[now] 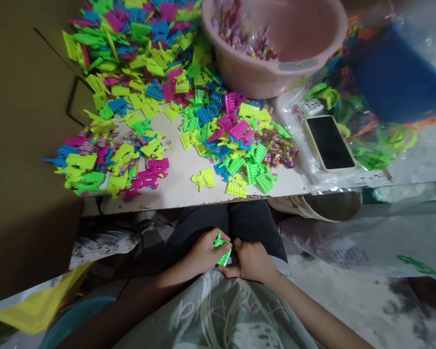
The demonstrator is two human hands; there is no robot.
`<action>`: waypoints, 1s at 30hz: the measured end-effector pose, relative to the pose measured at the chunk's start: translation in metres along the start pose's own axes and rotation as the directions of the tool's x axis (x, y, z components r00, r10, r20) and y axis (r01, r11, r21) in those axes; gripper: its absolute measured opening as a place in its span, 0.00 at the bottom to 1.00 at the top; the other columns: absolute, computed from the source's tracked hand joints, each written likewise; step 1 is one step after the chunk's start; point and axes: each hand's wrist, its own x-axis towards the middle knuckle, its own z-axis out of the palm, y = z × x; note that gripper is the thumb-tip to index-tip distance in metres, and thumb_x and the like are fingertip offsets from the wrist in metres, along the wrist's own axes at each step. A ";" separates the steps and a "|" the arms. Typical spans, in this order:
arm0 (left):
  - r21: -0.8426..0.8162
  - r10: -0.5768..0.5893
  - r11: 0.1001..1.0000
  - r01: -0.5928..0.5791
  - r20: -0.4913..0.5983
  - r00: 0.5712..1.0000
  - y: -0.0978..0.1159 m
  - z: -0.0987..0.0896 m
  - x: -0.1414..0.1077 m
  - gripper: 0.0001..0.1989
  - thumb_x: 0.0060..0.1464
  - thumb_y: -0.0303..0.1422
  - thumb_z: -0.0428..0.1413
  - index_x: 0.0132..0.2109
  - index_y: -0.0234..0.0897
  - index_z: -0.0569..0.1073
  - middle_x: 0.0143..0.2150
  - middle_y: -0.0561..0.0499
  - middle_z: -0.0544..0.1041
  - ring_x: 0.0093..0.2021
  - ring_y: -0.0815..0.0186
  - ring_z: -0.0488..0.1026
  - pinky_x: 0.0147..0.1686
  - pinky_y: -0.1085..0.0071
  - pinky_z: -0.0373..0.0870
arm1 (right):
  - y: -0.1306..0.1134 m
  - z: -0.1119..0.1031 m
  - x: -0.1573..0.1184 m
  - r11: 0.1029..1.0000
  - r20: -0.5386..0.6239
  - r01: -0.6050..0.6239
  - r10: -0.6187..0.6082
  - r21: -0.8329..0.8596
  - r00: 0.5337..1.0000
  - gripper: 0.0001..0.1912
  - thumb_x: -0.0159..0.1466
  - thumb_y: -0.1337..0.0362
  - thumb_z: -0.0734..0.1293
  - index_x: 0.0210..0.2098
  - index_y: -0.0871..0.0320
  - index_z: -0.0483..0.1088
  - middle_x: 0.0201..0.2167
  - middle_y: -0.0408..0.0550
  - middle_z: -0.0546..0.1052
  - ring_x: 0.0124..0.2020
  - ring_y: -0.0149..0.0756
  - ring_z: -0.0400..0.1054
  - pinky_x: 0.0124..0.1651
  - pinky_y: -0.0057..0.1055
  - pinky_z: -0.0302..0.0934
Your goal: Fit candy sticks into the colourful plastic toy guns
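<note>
My left hand (206,253) is closed around a bright green plastic toy piece (224,257), its thumb lying across the front. The piece is small, with a ridged panel and a shaped figure at the top, and sits above my lap. Curled in close at its right edge is my right hand (253,261), with one finger under the lower edge. Whatever that hand pinches is hidden. Beyond the hands, similar green, yellow, pink and blue toy pieces (236,145) lie in a loose pile near the table's front edge.
On the white table (181,186), a bigger heap of toy pieces (141,53) lies behind. Small wrapped candy-like sticks fill part of a pink basin (247,80); more sticks (279,150) lie below it. A phone (330,143) rests on plastic bags at right. Brown cardboard (25,145) stands left.
</note>
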 end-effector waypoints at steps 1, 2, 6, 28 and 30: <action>0.005 0.008 1.000 -0.008 -0.003 1.000 0.000 0.000 -0.001 0.06 0.47 0.33 0.59 0.32 0.36 0.71 0.28 0.54 0.72 0.29 0.67 0.68 0.29 0.73 0.64 | -0.001 -0.001 0.000 1.000 0.015 -0.003 0.003 -0.003 1.000 0.35 0.55 0.31 0.59 0.31 0.59 0.68 0.24 0.54 0.78 0.25 0.44 0.76 0.22 0.29 0.54; 0.015 0.020 1.000 -0.020 -0.006 1.000 -0.001 0.000 -0.001 0.06 0.47 0.33 0.59 0.32 0.36 0.71 0.27 0.54 0.72 0.29 0.67 0.68 0.29 0.73 0.64 | -0.002 -0.002 0.000 1.000 0.033 -0.007 0.007 -0.006 0.999 0.34 0.55 0.32 0.60 0.31 0.59 0.69 0.24 0.55 0.78 0.25 0.45 0.76 0.22 0.29 0.55; 0.057 0.050 0.997 -0.050 0.000 0.999 -0.002 -0.001 -0.002 0.05 0.48 0.32 0.58 0.32 0.36 0.71 0.27 0.54 0.71 0.29 0.67 0.68 0.29 0.74 0.63 | -0.004 -0.003 0.000 1.000 0.087 -0.023 0.024 -0.011 0.996 0.32 0.54 0.34 0.64 0.32 0.60 0.70 0.25 0.55 0.79 0.27 0.46 0.76 0.24 0.29 0.57; -0.122 -0.020 0.992 0.012 -0.060 0.998 0.004 -0.001 0.000 0.13 0.45 0.41 0.60 0.33 0.36 0.71 0.27 0.55 0.70 0.28 0.68 0.67 0.29 0.73 0.63 | 0.000 0.003 0.000 1.000 0.081 -0.008 0.006 0.027 0.997 0.33 0.61 0.35 0.56 0.35 0.61 0.69 0.27 0.58 0.79 0.29 0.45 0.76 0.25 0.30 0.55; -0.133 -0.026 0.991 0.019 -0.053 0.998 0.003 -0.001 -0.001 0.13 0.45 0.41 0.60 0.33 0.36 0.70 0.27 0.56 0.69 0.27 0.69 0.66 0.28 0.73 0.63 | -0.001 0.000 0.001 0.999 0.121 -0.006 0.000 0.054 0.993 0.32 0.62 0.36 0.57 0.37 0.62 0.70 0.30 0.58 0.80 0.31 0.46 0.77 0.27 0.30 0.56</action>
